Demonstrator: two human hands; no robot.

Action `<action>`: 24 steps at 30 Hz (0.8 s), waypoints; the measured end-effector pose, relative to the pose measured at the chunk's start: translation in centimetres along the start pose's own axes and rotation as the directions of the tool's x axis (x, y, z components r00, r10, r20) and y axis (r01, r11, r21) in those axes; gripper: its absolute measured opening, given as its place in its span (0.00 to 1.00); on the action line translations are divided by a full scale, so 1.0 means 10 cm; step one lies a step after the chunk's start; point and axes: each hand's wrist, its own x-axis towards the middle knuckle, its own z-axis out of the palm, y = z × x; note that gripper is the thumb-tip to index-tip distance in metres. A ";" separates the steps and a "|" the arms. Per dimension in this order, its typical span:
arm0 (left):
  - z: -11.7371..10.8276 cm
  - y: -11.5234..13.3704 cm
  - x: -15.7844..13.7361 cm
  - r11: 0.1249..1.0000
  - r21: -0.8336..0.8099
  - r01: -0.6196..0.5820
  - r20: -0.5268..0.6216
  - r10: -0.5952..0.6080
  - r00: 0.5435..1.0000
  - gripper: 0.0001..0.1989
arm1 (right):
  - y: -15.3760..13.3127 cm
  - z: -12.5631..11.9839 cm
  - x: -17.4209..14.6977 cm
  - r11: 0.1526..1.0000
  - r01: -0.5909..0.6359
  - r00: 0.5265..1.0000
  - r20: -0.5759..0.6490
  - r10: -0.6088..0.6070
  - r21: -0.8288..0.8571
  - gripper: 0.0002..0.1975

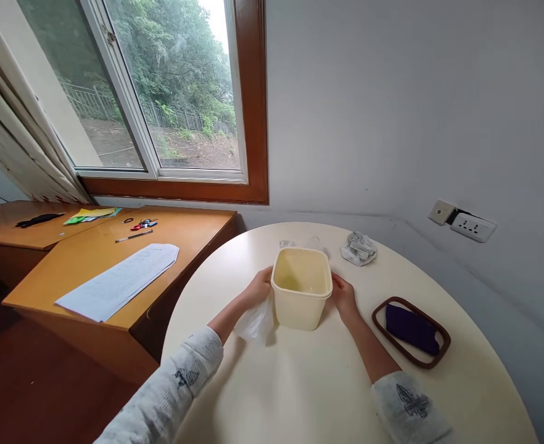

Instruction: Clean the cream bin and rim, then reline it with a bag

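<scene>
A cream plastic bin [300,311], open at the top and with nothing seen inside, is upright at the middle of the round table. My left hand [257,288] grips its left side near the rim, while my right hand [345,297] holds the right side, fingers partly hidden behind it. Below my left hand hangs a clear plastic bag [256,323]; whether the fingers pinch it too is hidden. More clear plastic [317,244] lies behind the bin.
On the round table [272,394] are a crumpled plastic bundle [359,248] and a brown rounded frame [378,320] around a folded purple cloth [411,328]. To the left, a wooden desk [198,231] bears papers [124,277], a pen [134,236] and keys [145,224]. A wall [346,123] stands behind.
</scene>
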 end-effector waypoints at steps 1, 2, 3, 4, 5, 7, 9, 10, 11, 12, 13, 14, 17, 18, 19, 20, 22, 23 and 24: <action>-0.04 0.03 0.04 1.000 -0.002 -0.003 -0.037 0.003 0.999 0.20 | -0.01 0.00 -0.01 1.000 -0.004 1.000 -0.004 0.004 0.008 0.22; -0.10 0.07 0.08 1.000 -0.012 -0.002 -0.080 0.002 0.997 0.21 | -0.02 0.01 -0.01 1.000 -0.009 1.000 -0.005 0.009 0.015 0.22; -0.16 0.12 0.14 1.000 -0.019 -0.003 -0.125 0.001 0.992 0.22 | -0.03 0.01 -0.02 1.000 -0.014 1.000 -0.005 0.014 0.022 0.21; -0.24 0.18 0.20 1.000 -0.025 -0.006 -0.173 0.001 0.985 0.23 | -0.04 0.01 -0.02 0.999 -0.018 1.000 -0.005 0.018 0.027 0.21; -0.31 0.26 0.26 0.999 -0.032 -0.013 -0.216 0.006 0.976 0.24 | -0.05 0.01 -0.03 0.999 -0.021 1.000 -0.005 0.021 0.031 0.21; -0.46 0.46 0.38 0.998 -0.050 -0.046 -0.298 0.029 0.954 0.28 | -0.06 0.01 -0.03 0.999 -0.025 1.000 -0.003 0.025 0.035 0.20; -0.59 0.70 0.50 0.993 -0.065 -0.097 -0.359 0.067 0.931 0.31 | -0.07 0.01 -0.04 0.999 -0.026 1.000 0.005 0.026 0.040 0.20; -0.64 0.82 0.55 0.990 -0.067 -0.126 -0.387 0.090 0.917 0.31 | -0.08 0.01 -0.04 0.999 -0.025 1.000 0.010 0.024 0.042 0.20; -0.68 0.93 0.60 0.984 -0.068 -0.166 -0.414 0.123 0.902 0.31 | -0.08 0.01 -0.04 0.999 -0.022 1.000 0.015 0.021 0.044 0.20; -0.71 1.04 0.65 0.967 -0.062 -0.248 -0.467 0.191 0.863 0.29 | -0.08 0.01 -0.04 0.999 -0.018 1.000 0.018 0.017 0.044 0.21; -0.73 1.13 0.69 0.944 -0.051 -0.327 -0.506 0.258 0.823 0.28 | -0.09 0.01 -0.04 0.999 -0.015 1.000 0.021 0.014 0.044 0.21; -0.74 1.22 0.73 0.918 -0.037 -0.394 -0.535 0.315 0.784 0.27 | -0.09 0.01 -0.04 0.999 -0.013 1.000 0.023 0.012 0.043 0.21; -0.66 1.46 0.79 0.844 0.008 -0.536 -0.548 0.452 0.704 0.26 | -0.08 0.01 -0.04 0.999 -0.015 0.999 0.031 0.013 0.040 0.21; -0.60 1.53 0.79 0.816 0.020 -0.578 -0.531 0.498 0.686 0.26 | -0.08 0.01 -0.04 0.999 -0.016 0.999 0.036 0.015 0.040 0.21; -0.53 1.60 0.78 0.782 0.033 -0.622 -0.509 0.549 0.663 0.26 | -0.08 0.00 -0.05 0.999 -0.017 0.999 0.041 0.015 0.040 0.21; -0.44 1.66 0.76 0.744 0.048 -0.666 -0.489 0.599 0.634 0.25 | -0.07 0.00 -0.05 0.999 -0.017 0.999 0.045 0.015 0.042 0.21; -0.26 1.76 0.70 0.682 0.087 -0.726 -0.460 0.674 0.578 0.22 | -0.06 0.00 -0.05 0.999 -0.015 0.999 0.052 0.012 0.046 0.21; -0.17 1.80 0.66 0.663 0.114 -0.740 -0.456 0.696 0.554 0.21 | -0.06 0.01 -0.05 0.999 -0.015 0.999 0.052 0.013 0.049 0.21; -0.07 1.81 0.62 0.651 0.148 -0.744 -0.456 0.713 0.533 0.19 | -0.05 0.01 -0.04 0.998 -0.017 0.999 0.051 0.014 0.052 0.21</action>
